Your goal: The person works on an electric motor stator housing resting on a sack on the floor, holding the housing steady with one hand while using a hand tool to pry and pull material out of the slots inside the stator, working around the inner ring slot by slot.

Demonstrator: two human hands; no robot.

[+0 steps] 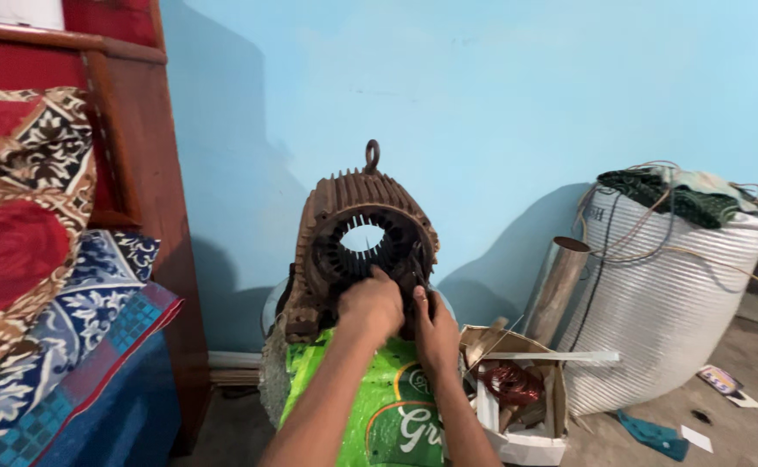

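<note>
both hands, left hand (370,304) and right hand (435,327), press fingers into the lower bore of the rusty motor stator (357,246) perched on a green sack (379,406); whether they grip anything i cannot tell. the sack is soft, so the stator could tip.

Green printed sack (379,406) beside open white carton (521,424).

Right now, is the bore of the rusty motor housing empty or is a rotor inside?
Empty. Through the bore of the motor stator housing the blue wall shows, with only slots around it.
</note>
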